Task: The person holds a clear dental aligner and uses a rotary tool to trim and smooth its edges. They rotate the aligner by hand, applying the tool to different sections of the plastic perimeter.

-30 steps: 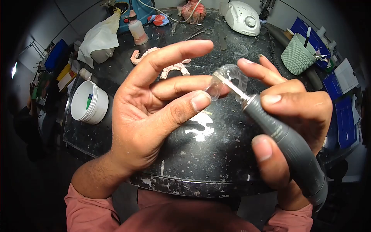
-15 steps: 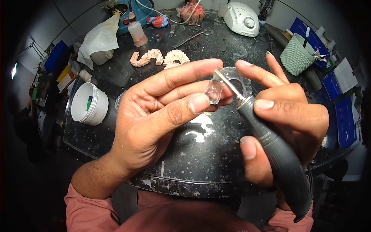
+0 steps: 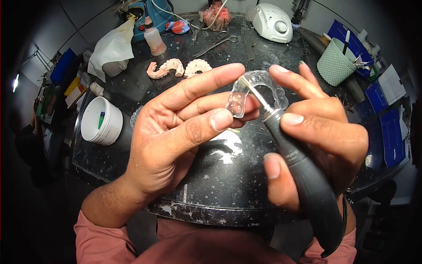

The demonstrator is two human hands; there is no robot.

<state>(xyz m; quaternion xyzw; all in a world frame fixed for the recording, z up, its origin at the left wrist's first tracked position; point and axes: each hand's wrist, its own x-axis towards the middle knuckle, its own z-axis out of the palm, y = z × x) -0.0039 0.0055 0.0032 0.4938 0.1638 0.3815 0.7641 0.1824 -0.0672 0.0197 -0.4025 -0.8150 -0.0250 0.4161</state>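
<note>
A clear, arch-shaped dental tray [image 3: 276,90] is held above the black table, one end pinched between the thumb and fingers of my left hand [image 3: 176,116]. My right hand [image 3: 325,127] grips a black rotary handpiece [image 3: 307,180], its thin metal bit [image 3: 257,93] pointing up and left across the tray. The bit's tip lies over the tray's left part, close to my left index fingertip; whether it touches is hard to tell. The right index finger extends near the tray's right side.
Beyond my hands stand two dental models [image 3: 165,69], scissors [image 3: 220,44], a pink-stained bottle [image 3: 154,39] and a white control box [image 3: 273,24]. A white tub [image 3: 103,121] is at left, a green basket [image 3: 336,64] at right. The black table's [image 3: 206,213] edge is nearest me.
The handpiece and my right hand have shifted slightly left. The clear tray has moved a little left and turned, showing more of its arch.
</note>
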